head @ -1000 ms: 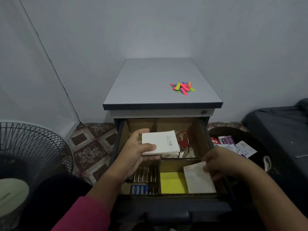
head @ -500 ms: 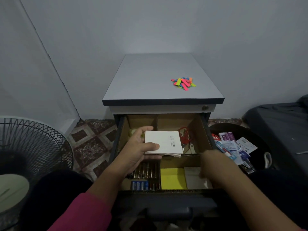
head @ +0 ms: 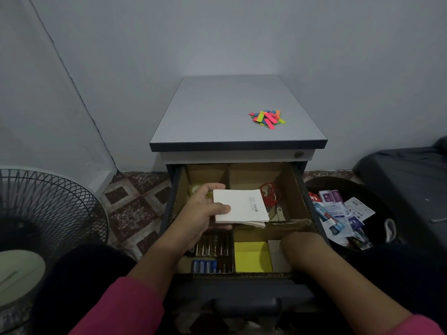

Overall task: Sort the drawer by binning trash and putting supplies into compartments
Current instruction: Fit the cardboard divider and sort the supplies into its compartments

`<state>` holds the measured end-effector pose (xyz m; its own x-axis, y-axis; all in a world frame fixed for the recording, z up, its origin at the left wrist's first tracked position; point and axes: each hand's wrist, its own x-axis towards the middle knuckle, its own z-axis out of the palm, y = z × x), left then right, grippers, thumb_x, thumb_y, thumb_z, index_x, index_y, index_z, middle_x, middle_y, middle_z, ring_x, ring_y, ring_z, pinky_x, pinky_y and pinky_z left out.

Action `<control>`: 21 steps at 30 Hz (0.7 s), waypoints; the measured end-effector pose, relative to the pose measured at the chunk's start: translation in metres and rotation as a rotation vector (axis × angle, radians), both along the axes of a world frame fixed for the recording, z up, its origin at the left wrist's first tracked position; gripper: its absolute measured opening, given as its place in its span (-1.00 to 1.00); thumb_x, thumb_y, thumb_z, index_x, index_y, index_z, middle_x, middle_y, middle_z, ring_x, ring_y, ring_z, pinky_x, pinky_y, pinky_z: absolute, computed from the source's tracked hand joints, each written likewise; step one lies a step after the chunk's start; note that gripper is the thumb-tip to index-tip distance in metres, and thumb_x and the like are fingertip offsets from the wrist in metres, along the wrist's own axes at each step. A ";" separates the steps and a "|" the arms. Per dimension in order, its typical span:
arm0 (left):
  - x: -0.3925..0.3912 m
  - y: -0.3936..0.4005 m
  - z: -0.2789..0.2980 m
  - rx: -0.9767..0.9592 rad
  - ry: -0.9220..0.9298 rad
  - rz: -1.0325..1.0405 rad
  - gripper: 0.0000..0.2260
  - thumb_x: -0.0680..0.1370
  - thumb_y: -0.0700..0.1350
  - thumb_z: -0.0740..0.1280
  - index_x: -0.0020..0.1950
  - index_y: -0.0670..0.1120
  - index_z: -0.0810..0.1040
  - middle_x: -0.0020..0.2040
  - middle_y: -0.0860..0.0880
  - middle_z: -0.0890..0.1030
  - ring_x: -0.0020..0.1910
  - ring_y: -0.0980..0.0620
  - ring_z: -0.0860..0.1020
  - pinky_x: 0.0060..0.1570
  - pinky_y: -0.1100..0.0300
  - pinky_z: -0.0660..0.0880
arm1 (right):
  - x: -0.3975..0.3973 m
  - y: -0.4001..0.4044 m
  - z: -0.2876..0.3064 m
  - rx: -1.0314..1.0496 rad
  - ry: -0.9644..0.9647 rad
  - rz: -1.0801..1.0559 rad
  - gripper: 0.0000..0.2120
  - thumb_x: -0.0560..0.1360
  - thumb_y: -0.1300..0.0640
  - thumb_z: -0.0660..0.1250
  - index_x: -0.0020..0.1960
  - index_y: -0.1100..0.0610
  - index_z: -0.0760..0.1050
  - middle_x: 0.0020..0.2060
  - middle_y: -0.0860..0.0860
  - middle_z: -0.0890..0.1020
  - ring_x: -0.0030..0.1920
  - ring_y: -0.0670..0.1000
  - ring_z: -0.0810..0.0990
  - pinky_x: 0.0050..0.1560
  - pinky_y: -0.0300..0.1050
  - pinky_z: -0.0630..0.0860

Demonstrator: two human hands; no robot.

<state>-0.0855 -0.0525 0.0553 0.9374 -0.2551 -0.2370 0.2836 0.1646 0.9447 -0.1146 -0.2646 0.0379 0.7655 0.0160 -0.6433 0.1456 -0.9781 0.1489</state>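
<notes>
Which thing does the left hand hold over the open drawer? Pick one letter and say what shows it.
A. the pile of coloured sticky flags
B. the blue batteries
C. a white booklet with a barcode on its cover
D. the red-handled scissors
C: the left hand grips the white booklet by its left edge, thumb on the cover, while the scissors, batteries and sticky flags lie untouched.
</notes>
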 end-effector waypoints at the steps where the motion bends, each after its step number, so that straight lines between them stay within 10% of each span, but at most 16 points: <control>1: 0.000 0.000 0.000 0.031 -0.015 -0.012 -0.64 0.49 -0.38 0.33 0.22 -0.08 0.45 0.11 -0.20 0.58 -0.04 -0.12 0.63 -0.32 0.15 0.58 | 0.001 0.000 0.000 0.013 0.000 -0.010 -0.66 0.55 0.19 0.25 0.31 0.22 0.45 0.28 0.11 0.52 0.27 0.12 0.49 0.28 0.04 0.45; 13: -0.017 -0.025 0.000 0.420 -0.160 -0.331 -0.73 0.46 -0.39 0.36 0.00 -0.07 0.44 -0.05 -0.19 0.66 -0.11 -0.10 0.67 -0.08 -0.07 0.58 | 0.007 -0.027 0.026 0.431 -0.018 -0.336 -0.52 0.47 0.35 0.32 0.35 0.06 0.40 0.13 0.01 0.54 0.02 0.02 0.57 -0.13 -0.17 0.62; 21: -0.030 -0.041 -0.010 1.227 -0.668 -0.336 -0.87 0.52 -0.11 0.30 0.03 0.07 0.42 0.02 0.03 0.40 0.11 -0.02 0.33 0.05 0.16 0.30 | 0.007 -0.023 0.021 0.442 0.039 -0.346 -0.66 0.42 0.30 0.41 0.16 0.07 0.54 -0.01 0.03 0.62 -0.10 0.01 0.67 -0.08 -0.05 0.65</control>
